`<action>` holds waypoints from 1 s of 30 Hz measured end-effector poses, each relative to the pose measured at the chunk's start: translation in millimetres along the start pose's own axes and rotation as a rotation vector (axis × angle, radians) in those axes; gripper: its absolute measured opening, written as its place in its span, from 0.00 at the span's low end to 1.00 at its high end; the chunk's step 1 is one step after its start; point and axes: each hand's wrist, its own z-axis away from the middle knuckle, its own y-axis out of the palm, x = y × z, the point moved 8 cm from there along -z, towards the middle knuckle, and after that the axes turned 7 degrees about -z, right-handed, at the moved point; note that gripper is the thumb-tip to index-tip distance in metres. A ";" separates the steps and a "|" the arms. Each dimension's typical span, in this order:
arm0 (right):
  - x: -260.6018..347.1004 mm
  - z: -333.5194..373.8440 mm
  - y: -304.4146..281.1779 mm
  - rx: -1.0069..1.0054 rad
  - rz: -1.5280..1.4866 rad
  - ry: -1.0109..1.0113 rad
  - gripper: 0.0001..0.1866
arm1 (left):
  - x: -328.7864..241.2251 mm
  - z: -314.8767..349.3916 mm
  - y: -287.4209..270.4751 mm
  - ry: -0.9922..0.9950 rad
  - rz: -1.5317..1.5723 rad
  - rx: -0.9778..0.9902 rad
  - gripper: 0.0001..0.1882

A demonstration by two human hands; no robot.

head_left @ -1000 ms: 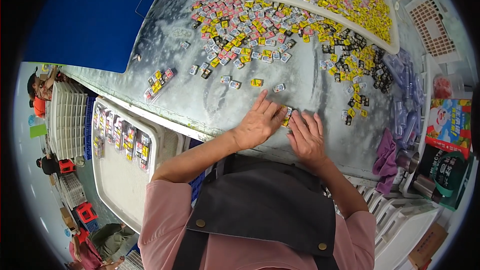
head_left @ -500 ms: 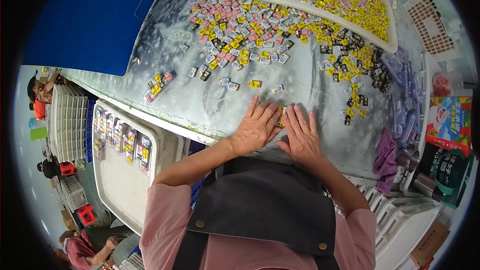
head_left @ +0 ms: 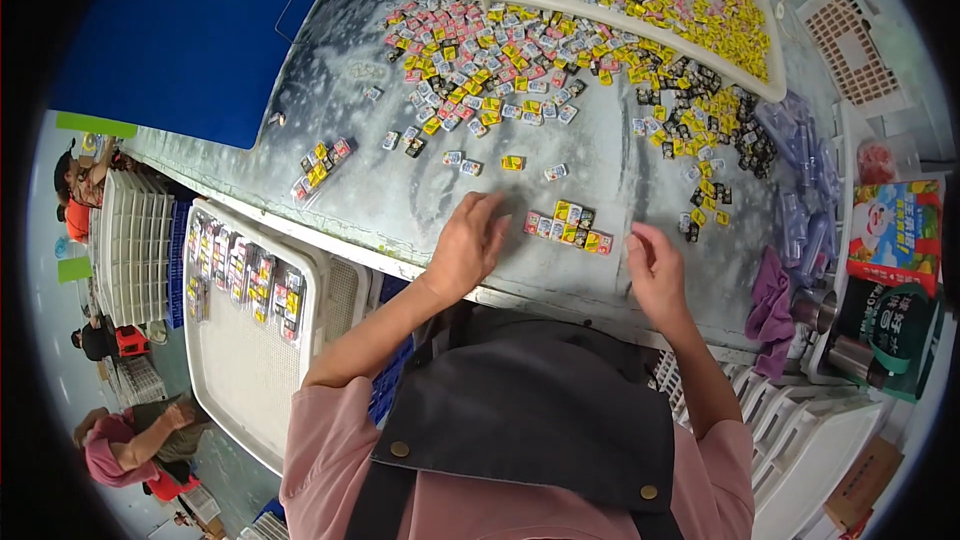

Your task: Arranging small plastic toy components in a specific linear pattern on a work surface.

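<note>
A flat block of small packs (head_left: pixel 570 227) in pink, yellow, white and black lies on the grey table between my hands, touched by neither. My left hand (head_left: pixel 466 250) is left of the block, fingers loosely bent and apart, holding nothing. To the right of the block my right hand (head_left: pixel 657 275) hovers near the table's front edge, its fingers bent with a gap to the thumb and nothing visible in it. A few loose packs (head_left: pixel 512 163) lie just beyond the block. Farther back spreads a large scatter of mixed packs (head_left: pixel 480 70).
A white tray (head_left: pixel 600 12) heaped with packs stands at the back. Clear plastic cases (head_left: pixel 795 180) and a purple cloth (head_left: pixel 768 310) lie at right. A filled case (head_left: pixel 320 168) rests at left. Below it, another white tray (head_left: pixel 235 370) holds filled cases. A blue board (head_left: pixel 190 30) covers the far left.
Both hands have come off the block and moved apart, left hand to the left, right hand to the right. The block they covered now shows. A person in the background has moved.
</note>
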 end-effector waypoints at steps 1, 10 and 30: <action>-19.0 3.9 5.3 0.028 -0.185 0.189 0.16 | 20.3 2.6 12.0 -0.226 0.198 0.120 0.18; -29.0 0.7 31.7 0.136 -0.491 0.540 0.13 | 34.0 -9.3 31.2 -0.270 0.251 0.064 0.12; 142.3 -145.6 236.6 0.547 -0.459 0.207 0.07 | 190.3 58.4 -156.9 -0.740 0.637 -0.292 0.06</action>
